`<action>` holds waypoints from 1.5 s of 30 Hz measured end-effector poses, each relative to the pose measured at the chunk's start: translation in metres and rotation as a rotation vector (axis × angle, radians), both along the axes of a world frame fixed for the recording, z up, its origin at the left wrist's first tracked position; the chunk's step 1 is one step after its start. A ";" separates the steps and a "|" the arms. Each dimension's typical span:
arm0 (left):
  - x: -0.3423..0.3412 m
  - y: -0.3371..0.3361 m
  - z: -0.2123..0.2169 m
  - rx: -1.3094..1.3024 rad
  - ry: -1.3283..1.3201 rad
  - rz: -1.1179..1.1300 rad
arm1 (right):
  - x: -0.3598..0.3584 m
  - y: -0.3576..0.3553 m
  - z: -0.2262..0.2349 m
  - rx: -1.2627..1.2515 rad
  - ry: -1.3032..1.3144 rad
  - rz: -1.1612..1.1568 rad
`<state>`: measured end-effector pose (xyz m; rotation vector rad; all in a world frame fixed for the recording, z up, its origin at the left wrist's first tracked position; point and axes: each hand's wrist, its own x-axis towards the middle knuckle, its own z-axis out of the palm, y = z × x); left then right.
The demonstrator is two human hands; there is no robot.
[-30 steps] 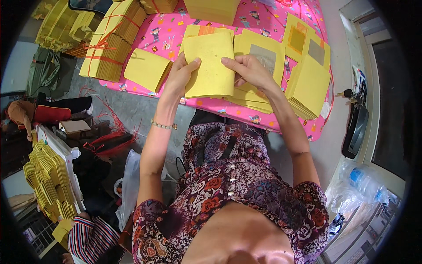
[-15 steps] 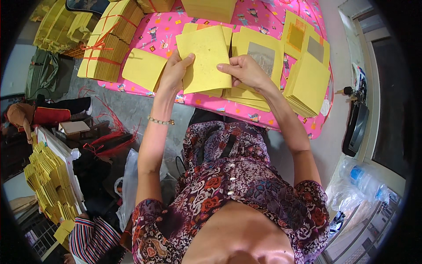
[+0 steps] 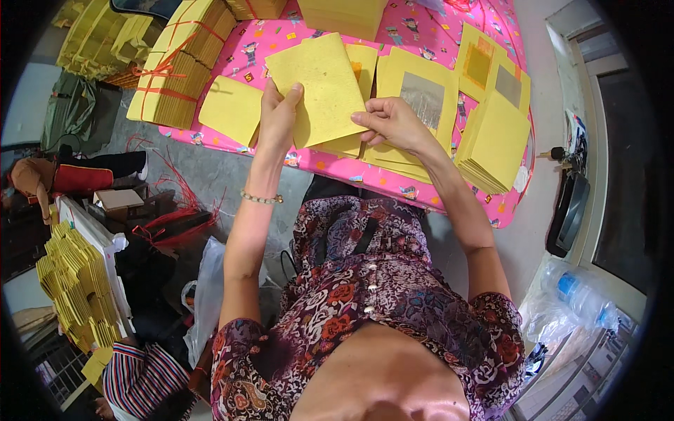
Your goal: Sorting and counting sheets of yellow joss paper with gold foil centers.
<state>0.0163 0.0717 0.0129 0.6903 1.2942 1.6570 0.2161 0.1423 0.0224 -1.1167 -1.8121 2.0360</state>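
The left hand pinches a yellow rectangular paper sheet to its right. The right hand pinches the sheet's lower right corner, above a silver-patched yellow paper stack.

The yellow paper looks dull and a bit rough — it has tiny specks — while the silver patch looks shiny, like foil. The pink table cover looks like smooth, glossy plastic. The bottle is clear, shiny plastic, the bag is thin, cloudy plastic, and the flowery top is cloth.
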 end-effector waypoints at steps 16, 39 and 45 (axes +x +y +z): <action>0.021 -0.035 0.008 0.001 0.044 -0.160 | -0.010 0.021 0.008 0.091 0.161 -0.144; -0.117 -0.064 -0.036 -0.005 -0.109 0.352 | -0.032 0.007 -0.020 0.534 0.052 -0.076; -0.149 -0.060 -0.069 -0.023 -0.086 0.482 | -0.032 0.000 -0.020 0.600 -0.029 -0.034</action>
